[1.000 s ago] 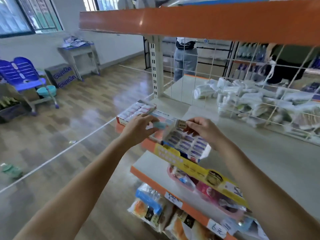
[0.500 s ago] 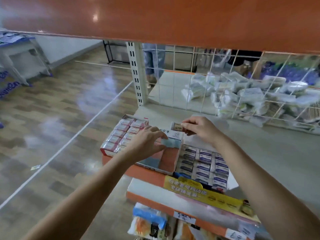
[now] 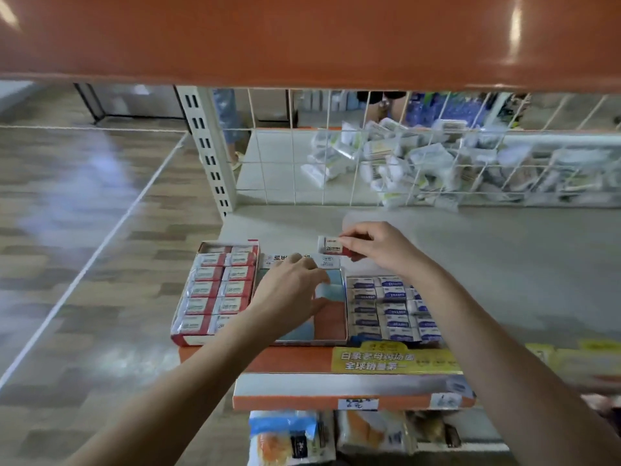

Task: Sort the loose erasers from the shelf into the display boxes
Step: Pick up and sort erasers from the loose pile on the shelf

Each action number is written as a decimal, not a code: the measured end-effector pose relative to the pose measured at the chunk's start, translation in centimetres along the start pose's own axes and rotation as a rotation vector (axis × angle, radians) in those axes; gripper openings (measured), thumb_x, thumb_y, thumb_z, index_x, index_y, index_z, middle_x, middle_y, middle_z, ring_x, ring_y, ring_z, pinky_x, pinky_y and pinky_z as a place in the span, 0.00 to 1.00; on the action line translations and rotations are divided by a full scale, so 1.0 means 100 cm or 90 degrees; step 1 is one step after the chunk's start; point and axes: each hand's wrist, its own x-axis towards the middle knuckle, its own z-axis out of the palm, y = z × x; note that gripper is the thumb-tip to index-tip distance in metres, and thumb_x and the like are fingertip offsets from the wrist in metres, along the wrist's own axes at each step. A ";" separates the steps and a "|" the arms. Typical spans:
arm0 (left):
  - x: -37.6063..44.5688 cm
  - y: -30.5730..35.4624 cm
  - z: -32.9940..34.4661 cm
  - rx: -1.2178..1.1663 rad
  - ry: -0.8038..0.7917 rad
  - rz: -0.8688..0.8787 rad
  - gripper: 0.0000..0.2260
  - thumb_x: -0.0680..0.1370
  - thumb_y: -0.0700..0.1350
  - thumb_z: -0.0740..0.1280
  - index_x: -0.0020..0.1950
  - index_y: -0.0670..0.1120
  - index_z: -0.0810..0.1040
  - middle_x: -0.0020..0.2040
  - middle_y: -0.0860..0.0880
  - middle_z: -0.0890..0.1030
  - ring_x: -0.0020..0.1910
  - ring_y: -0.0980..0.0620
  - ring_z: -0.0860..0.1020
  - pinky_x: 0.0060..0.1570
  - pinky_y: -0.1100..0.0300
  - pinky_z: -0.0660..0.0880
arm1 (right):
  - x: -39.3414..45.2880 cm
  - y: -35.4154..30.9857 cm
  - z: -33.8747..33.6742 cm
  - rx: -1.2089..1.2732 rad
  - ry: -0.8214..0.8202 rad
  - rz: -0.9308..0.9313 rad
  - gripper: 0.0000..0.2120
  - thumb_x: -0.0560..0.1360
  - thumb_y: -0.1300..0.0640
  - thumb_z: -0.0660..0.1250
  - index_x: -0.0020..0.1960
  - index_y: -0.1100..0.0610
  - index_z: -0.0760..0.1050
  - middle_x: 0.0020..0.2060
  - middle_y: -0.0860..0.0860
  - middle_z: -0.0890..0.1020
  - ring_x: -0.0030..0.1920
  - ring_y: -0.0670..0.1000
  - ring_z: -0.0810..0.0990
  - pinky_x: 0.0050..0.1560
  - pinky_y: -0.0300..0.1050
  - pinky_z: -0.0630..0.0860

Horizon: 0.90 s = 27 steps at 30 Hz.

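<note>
Three display boxes stand side by side at the shelf's front edge. The left box (image 3: 215, 287) is full of red-and-white erasers. The middle box (image 3: 331, 317) shows a bare red and blue bottom. The right box (image 3: 389, 307) holds blue-and-white erasers. My left hand (image 3: 292, 290) rests over the middle box, fingers spread, against its back flap (image 3: 327, 260). My right hand (image 3: 376, 247) pinches one red-and-white eraser (image 3: 331, 245) above the shelf, just behind the middle box.
An orange shelf (image 3: 302, 38) hangs close overhead. A wire grid (image 3: 369, 163) closes the back, with white packets (image 3: 420, 163) piled behind it. A white upright post (image 3: 208, 149) stands at the left corner. The grey shelf surface (image 3: 504, 264) stretches to the right. Bagged goods (image 3: 289, 438) fill the shelf below.
My head has tilted down and closer. My left hand has slid from the box's back corner down over the middle box. My right hand still holds the eraser near the same spot.
</note>
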 end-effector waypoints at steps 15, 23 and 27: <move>-0.011 -0.004 0.007 -0.045 0.052 -0.039 0.14 0.75 0.54 0.66 0.59 0.52 0.78 0.59 0.51 0.76 0.59 0.50 0.70 0.56 0.58 0.66 | -0.002 -0.011 0.018 0.024 0.002 0.015 0.07 0.77 0.56 0.65 0.52 0.55 0.79 0.44 0.51 0.83 0.45 0.49 0.83 0.53 0.45 0.79; -0.059 -0.046 -0.019 -0.054 0.124 -0.151 0.13 0.74 0.53 0.66 0.53 0.49 0.81 0.53 0.49 0.81 0.54 0.45 0.75 0.50 0.51 0.73 | 0.041 -0.052 0.059 0.003 -0.088 -0.008 0.09 0.76 0.60 0.66 0.55 0.61 0.78 0.44 0.53 0.82 0.44 0.50 0.83 0.50 0.42 0.80; -0.090 -0.067 -0.028 0.004 0.076 -0.195 0.13 0.74 0.54 0.68 0.56 0.52 0.80 0.55 0.52 0.80 0.57 0.47 0.75 0.53 0.51 0.73 | 0.067 -0.077 0.095 -0.056 -0.138 -0.040 0.08 0.76 0.59 0.66 0.53 0.61 0.78 0.42 0.50 0.81 0.44 0.51 0.82 0.52 0.48 0.80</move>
